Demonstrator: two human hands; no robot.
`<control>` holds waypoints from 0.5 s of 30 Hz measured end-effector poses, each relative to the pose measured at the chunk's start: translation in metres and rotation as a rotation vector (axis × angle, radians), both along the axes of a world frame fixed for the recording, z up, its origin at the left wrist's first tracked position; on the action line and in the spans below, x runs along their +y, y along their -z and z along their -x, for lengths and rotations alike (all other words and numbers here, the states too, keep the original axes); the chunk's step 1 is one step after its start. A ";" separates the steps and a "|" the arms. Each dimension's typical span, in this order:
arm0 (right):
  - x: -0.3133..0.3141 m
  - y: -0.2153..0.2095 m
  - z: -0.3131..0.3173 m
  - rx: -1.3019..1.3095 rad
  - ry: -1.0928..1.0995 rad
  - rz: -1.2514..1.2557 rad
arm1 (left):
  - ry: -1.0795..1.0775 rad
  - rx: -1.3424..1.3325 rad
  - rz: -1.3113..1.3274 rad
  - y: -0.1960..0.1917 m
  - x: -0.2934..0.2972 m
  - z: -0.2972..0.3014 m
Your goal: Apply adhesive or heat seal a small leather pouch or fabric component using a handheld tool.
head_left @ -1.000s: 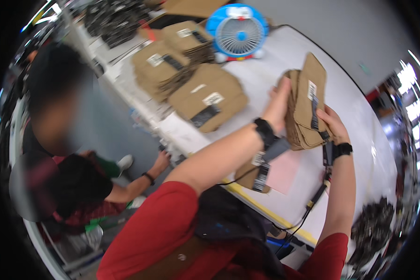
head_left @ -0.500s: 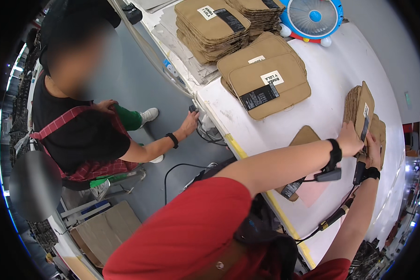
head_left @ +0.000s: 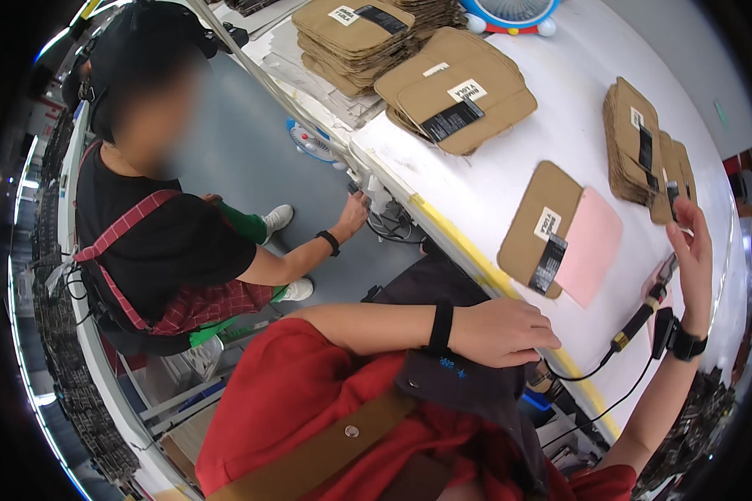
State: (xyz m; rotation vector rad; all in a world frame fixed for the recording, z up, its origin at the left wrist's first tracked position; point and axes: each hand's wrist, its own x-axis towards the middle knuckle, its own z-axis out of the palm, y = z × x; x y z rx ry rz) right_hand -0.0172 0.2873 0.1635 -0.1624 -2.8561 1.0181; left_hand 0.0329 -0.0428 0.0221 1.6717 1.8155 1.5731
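Observation:
My left hand (head_left: 505, 332) is over the dark apron by the table's front edge, palm down, its fingers loosely stretched and nothing visible in them. My right hand (head_left: 692, 250) is raised at the right, thumb and fingers apart, fingertips beside the lower edge of a stack of tan fabric panels (head_left: 626, 163); whether they touch it I cannot tell. Between my hands lies a single tan panel (head_left: 526, 204) with a white and a black label, against a pink sheet (head_left: 593, 246). A black corded pen-shaped tool (head_left: 635, 324) with a metal tip lies left of my right wrist.
More tan panels (head_left: 501, 113) lie fanned out farther back, with a tall stack (head_left: 330, 42) behind them at left. A blue-rimmed fan (head_left: 514, 10) stands at the far edge. A seated co-worker (head_left: 167, 234) in a red checked apron reaches toward the table's left side. Cords hang over the front edge.
Both hands have left the upright batch of panels at the right, which now lies flatter. My left hand has drawn back toward my body, uncovering the single panel and pink sheet.

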 end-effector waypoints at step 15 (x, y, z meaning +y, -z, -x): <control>-0.108 0.101 -0.272 -0.506 -0.186 0.641 | 0.222 0.371 0.117 0.010 0.023 -0.032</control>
